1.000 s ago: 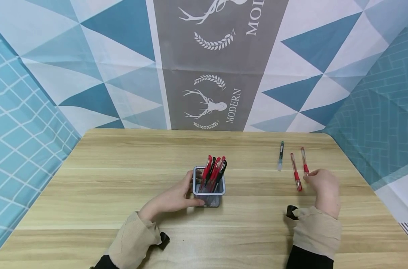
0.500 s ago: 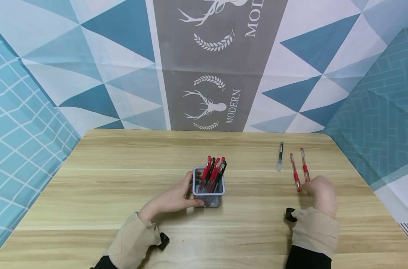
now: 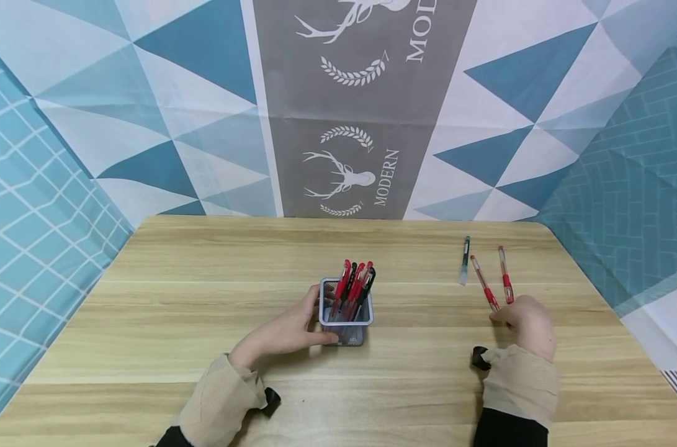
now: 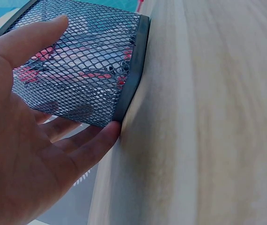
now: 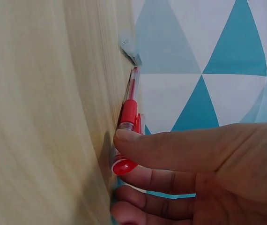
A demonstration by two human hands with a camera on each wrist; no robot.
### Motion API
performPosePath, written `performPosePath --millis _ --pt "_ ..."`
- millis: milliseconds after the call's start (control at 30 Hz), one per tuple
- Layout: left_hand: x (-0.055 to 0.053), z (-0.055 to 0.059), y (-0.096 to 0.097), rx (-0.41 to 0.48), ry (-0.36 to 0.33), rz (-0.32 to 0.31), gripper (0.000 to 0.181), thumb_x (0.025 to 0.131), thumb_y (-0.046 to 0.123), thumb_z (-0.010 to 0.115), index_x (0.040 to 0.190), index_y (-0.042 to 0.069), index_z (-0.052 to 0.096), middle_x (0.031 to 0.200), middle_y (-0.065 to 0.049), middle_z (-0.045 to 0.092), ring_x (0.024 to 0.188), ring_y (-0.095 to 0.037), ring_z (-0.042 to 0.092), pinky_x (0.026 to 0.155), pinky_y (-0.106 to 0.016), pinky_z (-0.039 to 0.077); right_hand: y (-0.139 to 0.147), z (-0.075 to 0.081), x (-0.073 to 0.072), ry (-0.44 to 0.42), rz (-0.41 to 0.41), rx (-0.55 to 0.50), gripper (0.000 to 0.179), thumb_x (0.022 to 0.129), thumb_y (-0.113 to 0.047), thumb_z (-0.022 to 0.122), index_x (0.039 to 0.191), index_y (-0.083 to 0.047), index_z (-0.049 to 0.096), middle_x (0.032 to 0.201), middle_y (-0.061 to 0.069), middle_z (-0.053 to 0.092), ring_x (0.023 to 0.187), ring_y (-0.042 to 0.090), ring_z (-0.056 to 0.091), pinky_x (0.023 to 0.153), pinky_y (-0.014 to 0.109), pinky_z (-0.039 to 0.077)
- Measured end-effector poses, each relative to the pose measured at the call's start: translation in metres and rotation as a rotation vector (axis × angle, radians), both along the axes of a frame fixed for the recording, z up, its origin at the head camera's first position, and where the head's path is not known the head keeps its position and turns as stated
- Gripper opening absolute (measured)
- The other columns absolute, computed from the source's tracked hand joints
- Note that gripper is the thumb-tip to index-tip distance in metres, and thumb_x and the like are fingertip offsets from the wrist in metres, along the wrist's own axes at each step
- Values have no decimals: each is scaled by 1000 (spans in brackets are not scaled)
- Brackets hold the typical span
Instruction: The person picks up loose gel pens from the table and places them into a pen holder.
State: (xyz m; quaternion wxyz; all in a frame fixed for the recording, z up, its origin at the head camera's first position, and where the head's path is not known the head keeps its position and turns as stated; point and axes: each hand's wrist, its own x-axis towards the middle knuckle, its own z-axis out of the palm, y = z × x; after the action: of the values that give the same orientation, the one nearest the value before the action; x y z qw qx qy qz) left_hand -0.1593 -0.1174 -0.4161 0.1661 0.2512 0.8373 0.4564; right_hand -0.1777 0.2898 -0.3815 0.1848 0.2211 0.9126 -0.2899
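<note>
My left hand (image 3: 293, 329) grips a mesh pen holder (image 4: 77, 70) from its left side, thumb along the near wall and fingers round the back in the left wrist view. The holder stands upright on the table, with several red and black pens (image 3: 346, 282) leaning in it. Over at the right, my right hand (image 3: 530, 323) pinches the near end of a red pen (image 5: 129, 110) between thumb and fingers. That pen slants away to the left, close over the wood. Just right of it lies a second red pen (image 3: 506, 276).
A dark pen with a clear end (image 3: 465, 261) lies left of the two red pens. The wood-grain table (image 3: 176, 298) meets a patterned backdrop (image 3: 349, 124) along its far edge, with blue cloth (image 3: 48, 205) at the left side.
The right hand has moved left from the outer red pen to the inner one and taken its near end. The inner pen's far end has swung left. The left hand and holder stay put.
</note>
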Motion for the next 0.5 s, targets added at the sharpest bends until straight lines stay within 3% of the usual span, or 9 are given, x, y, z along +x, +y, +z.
performPosePath --millis 300,500 --pt "0 -1 0 1 7 -1 90 74 31 73 140 19 12 128 -6 46 117 -18 48 105 -41 32 0 0 -4 31 60 51 23 80 -15 60 64 1 55 55 3 47 52 16 42 49 25 35" --pt "0 -1 0 6 -1 -3 90 74 30 73 139 18 12 127 -7 46 116 -18 49 104 -41 32 0 1 -5 31 49 78 21 80 -14 59 68 3 54 59 6 46 56 18 43 51 26 35"
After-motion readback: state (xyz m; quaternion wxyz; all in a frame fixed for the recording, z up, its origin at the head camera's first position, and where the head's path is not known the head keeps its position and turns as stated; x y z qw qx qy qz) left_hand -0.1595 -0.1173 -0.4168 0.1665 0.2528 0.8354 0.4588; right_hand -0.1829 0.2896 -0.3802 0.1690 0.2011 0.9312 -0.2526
